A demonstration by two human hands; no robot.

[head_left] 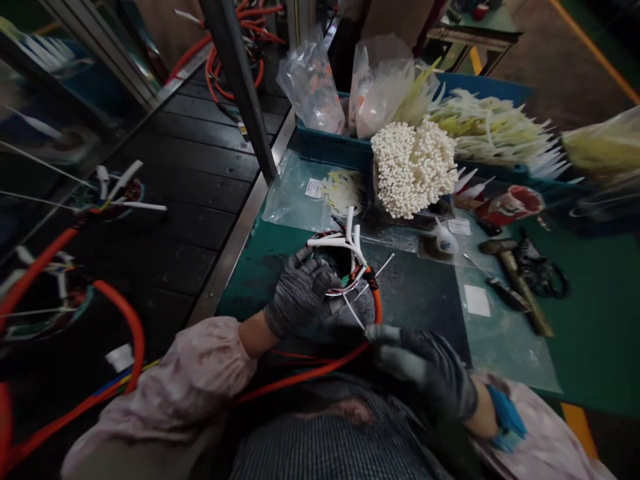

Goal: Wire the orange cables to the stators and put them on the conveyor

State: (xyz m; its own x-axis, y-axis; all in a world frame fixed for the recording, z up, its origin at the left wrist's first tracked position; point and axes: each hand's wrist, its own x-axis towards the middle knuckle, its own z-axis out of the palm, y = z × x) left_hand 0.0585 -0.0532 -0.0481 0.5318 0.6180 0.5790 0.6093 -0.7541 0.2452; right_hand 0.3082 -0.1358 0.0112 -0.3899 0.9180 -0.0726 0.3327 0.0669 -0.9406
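My left hand (300, 290), in a grey knit glove, is closed over a round motor part (345, 277) with red, white and green wires and several white cable ties sticking up from it. An orange cable (320, 370) runs from that part down toward my body. My right hand (425, 370), also gloved, pinches the tail of a thin white cable tie (356, 315) at the part's near edge. Both hands rest on the dark mat of the green workbench (590, 320).
A blue bin (335, 148) at the back holds clear bags, a bundle of white tie heads (413, 167) and loose ties (493, 130). A hammer (517, 280), a screwdriver (495, 283) and a small glue bottle (444, 239) lie to the right. On the dark conveyor (190, 193) to the left sit similar wired parts with orange cables.
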